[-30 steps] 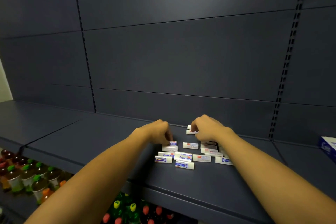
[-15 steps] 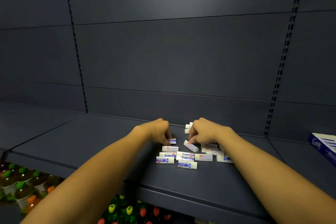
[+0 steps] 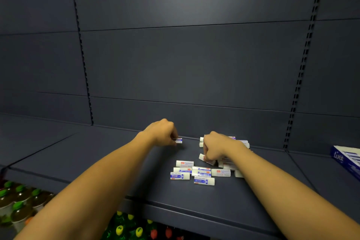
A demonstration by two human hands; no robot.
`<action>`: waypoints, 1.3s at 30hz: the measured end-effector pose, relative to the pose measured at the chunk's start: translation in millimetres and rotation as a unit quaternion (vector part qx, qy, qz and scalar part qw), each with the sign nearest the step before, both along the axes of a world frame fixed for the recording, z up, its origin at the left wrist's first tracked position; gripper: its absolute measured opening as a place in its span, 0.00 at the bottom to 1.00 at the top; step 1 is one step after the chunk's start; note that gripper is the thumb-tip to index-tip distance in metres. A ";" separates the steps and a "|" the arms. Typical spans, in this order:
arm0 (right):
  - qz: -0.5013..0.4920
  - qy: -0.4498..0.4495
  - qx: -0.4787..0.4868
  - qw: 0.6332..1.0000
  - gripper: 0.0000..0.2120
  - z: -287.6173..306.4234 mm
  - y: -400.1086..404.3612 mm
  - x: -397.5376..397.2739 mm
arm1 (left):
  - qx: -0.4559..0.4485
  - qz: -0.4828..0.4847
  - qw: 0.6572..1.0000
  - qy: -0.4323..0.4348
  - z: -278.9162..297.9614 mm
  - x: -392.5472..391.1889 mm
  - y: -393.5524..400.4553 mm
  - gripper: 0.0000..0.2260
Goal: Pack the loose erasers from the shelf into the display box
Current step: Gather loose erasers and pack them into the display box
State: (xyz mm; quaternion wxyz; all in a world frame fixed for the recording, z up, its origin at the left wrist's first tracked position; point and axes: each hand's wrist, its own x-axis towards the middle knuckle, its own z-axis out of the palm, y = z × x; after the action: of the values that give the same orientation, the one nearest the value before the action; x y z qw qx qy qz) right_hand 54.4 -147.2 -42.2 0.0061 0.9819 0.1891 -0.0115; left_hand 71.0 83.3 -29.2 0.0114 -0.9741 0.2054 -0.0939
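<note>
Several white erasers with blue and red sleeves [image 3: 196, 173] lie scattered on the dark shelf [image 3: 120, 161]. My left hand [image 3: 161, 132] is raised a little above the shelf, left of the pile, and pinches one eraser [image 3: 178, 140] at its fingertips. My right hand [image 3: 216, 148] is down in the pile with its fingers curled round another eraser [image 3: 204, 159]. More erasers lie behind and under the right hand, partly hidden. The blue and white display box [image 3: 345, 160] stands at the far right of the shelf, cut off by the frame edge.
The shelf's back panel rises right behind the pile, with slotted uprights [image 3: 298, 84] on both sides. Bottles with green caps [image 3: 17, 202] and other coloured caps [image 3: 136, 230] fill the shelf below. Bare shelf surface stretches to the left of the hands.
My left hand has lifted up and away from the pile with an eraser pinched in it. My right hand stays in the pile, holding an eraser.
</note>
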 end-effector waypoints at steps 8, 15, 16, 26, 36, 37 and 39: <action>0.024 -0.056 -0.001 0.998 0.05 10.6 4.8 4.9 | -0.023 0.006 1.000 0.006 4.8 1.4 10.3 0.10; -0.001 -0.101 0.066 0.993 0.08 25.3 -7.7 2.4 | -0.053 -0.020 0.998 0.001 15.2 8.5 3.8 0.09; -0.005 -0.106 0.071 0.992 0.08 27.0 -11.4 0.3 | -0.056 -0.027 0.998 0.001 16.4 9.8 0.8 0.09; -0.086 -0.138 0.095 0.982 0.07 32.9 -57.7 -31.1 | -0.067 -0.121 0.990 0.005 19.4 23.4 -57.7 0.10; -0.188 -0.155 0.094 0.965 0.07 22.7 -111.2 -81.6 | -0.073 -0.215 0.974 -0.024 8.3 15.6 -131.8 0.09; -0.196 -0.156 0.095 0.964 0.07 20.7 -115.7 -86.7 | -0.073 -0.225 0.971 -0.024 6.0 13.2 -138.3 0.09; -0.211 -0.158 0.096 0.960 0.07 17.0 -125.6 -95.8 | -0.071 -0.240 0.968 -0.025 2.8 8.7 -151.6 0.09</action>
State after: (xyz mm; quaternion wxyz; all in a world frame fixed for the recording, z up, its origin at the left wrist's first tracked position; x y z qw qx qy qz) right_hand -41.4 -272.8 -25.2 -0.0615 0.9847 -0.0260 0.1607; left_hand 79.6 -68.2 -26.4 -0.0751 -0.8922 0.4253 -0.1320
